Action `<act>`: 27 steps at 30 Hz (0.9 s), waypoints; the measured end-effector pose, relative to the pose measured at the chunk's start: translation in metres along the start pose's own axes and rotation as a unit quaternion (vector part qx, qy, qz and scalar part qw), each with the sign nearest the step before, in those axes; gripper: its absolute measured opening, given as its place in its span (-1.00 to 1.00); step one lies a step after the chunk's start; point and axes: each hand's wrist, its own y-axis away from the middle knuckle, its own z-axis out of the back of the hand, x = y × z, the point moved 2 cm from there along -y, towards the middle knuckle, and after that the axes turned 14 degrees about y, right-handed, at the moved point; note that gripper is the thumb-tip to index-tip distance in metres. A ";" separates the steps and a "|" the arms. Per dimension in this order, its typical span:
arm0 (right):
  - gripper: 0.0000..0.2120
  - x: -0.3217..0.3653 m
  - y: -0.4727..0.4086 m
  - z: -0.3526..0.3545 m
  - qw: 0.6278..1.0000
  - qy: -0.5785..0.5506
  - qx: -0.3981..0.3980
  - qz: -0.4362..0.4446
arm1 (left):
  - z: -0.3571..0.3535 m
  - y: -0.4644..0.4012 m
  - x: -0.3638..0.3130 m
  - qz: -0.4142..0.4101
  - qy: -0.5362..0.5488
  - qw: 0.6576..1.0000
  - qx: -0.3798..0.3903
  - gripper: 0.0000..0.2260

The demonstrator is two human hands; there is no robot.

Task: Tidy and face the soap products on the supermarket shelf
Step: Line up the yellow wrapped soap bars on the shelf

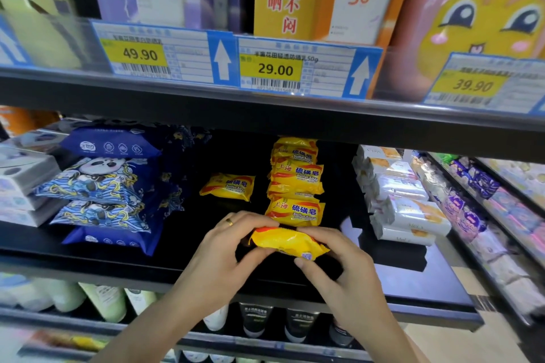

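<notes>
A yellow soap bar (287,242) is held at both ends by the left hand (224,247) and right hand (339,256), just before the soap row (295,180) on the shelf (177,233); facing is underway, and it should next be turned label-forward and set down in line

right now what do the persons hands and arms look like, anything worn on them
Both arms are bare from the bottom of the view up to the wrists, with no sleeves, gloves or watch showing. The left hand wears a thin gold-coloured ring on one finger. The right hand shows no ring or other jewellery. Fingernails are short and unpainted.
</notes>
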 end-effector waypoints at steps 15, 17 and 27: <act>-0.71 -0.005 -0.004 0.000 0.982 -0.135 0.071 -0.113 | -0.002 0.000 0.005 0.057 0.064 0.996 0.002 -0.53; -0.73 -0.004 -0.005 0.001 0.980 -0.144 0.078 -0.117 | -0.003 -0.001 0.006 0.055 0.055 0.997 0.017 -0.39; -0.77 -0.004 -0.011 0.002 0.963 -0.195 0.055 -0.179 | -0.002 0.001 0.008 -0.019 -0.058 0.997 0.038 -0.27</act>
